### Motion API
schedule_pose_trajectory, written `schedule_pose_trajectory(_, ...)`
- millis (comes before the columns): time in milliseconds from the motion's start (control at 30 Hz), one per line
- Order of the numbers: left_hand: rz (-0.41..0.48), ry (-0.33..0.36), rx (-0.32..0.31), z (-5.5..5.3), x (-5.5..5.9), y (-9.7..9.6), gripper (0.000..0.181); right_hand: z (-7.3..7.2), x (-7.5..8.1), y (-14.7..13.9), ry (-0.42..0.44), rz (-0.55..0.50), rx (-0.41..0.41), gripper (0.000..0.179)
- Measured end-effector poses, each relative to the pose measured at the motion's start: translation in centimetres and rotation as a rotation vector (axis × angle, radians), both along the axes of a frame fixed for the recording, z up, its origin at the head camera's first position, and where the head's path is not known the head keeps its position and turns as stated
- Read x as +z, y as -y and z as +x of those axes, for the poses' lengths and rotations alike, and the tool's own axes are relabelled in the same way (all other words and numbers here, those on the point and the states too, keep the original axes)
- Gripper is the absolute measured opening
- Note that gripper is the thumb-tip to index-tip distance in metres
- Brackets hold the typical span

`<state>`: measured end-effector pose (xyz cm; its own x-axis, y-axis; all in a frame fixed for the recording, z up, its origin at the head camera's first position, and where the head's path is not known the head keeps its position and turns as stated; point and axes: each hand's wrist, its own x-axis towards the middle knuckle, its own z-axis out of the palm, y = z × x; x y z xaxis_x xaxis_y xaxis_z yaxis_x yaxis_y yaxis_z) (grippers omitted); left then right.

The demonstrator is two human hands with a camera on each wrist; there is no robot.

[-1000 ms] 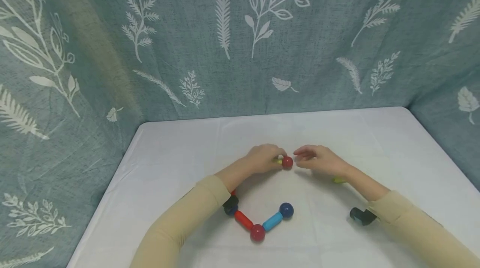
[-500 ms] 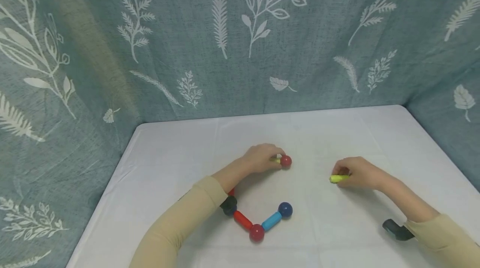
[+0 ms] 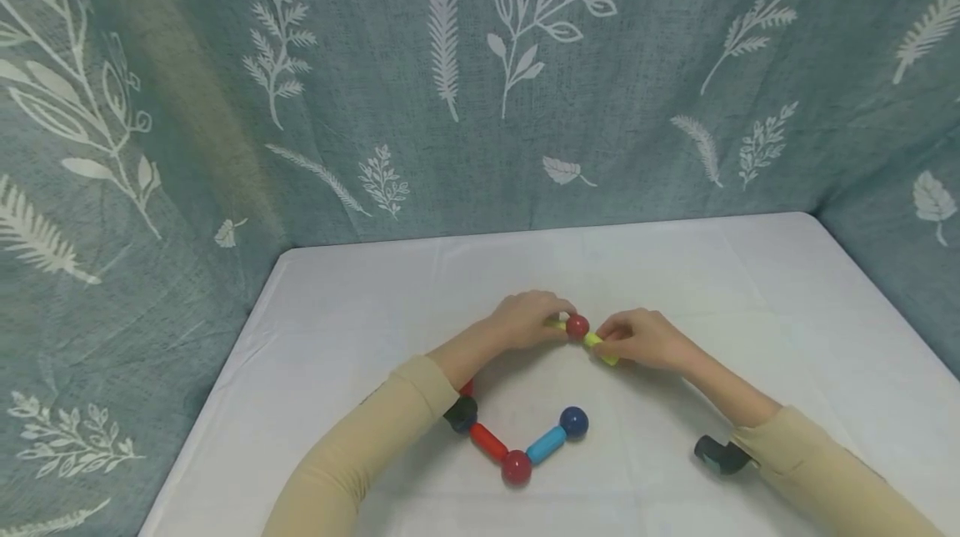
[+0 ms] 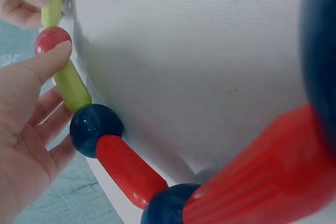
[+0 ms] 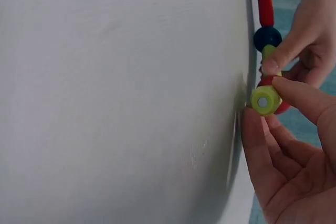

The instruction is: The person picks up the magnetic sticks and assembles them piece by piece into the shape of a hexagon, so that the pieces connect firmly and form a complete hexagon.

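Note:
My left hand [image 3: 532, 320] pinches a yellow-green magnetic rod [image 4: 72, 85], with the thumb reaching onto the red ball [image 3: 577, 327] at its end. A second yellow-green rod [image 3: 611, 358] is between the thumb and fingers of my right hand [image 3: 648, 338]. Its inner end meets the red ball's right side; the right wrist view shows a silver disc in its other end. Behind the left hand the chain runs on through a dark blue ball [image 4: 97, 129] and a red rod [image 4: 131, 171]. The left forearm hides part of this chain in the head view.
Nearer the front, the chain continues with a red rod [image 3: 489, 443], a red ball [image 3: 517, 468], a light blue rod [image 3: 547, 444] and a dark blue end ball [image 3: 573, 422]. A dark wrist device [image 3: 722, 455] sits under the right sleeve. A patterned curtain [image 3: 480, 87] stands behind the white table [image 3: 675, 270].
My right hand went right, took the loose yellow-green rod from the table and brought it back left to the red ball. The left hand has stayed in place.

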<state>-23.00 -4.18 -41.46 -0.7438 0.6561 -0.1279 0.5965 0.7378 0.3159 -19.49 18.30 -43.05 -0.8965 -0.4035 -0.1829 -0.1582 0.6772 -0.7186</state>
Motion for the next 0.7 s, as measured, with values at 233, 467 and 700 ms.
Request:
schedule_pose_trajectory(233,-0.053,-0.063,0.003,0.5,0.3,-0.2,0.038,-0.5,-0.3,0.7,-0.038,-0.016,0.033,0.035)
schedule_pose_trajectory(467,-0.019,-0.007,0.079,5.5,2.4,-1.0,0.042,-1.4,-0.9,2.2,-0.242,-0.014,0.195,0.049)
schedule_pose_trajectory(700,-0.282,0.135,-0.012,11.5,1.5,-0.3,0.058,-1.6,-0.9,2.6,-0.227,0.062,0.094,0.033)
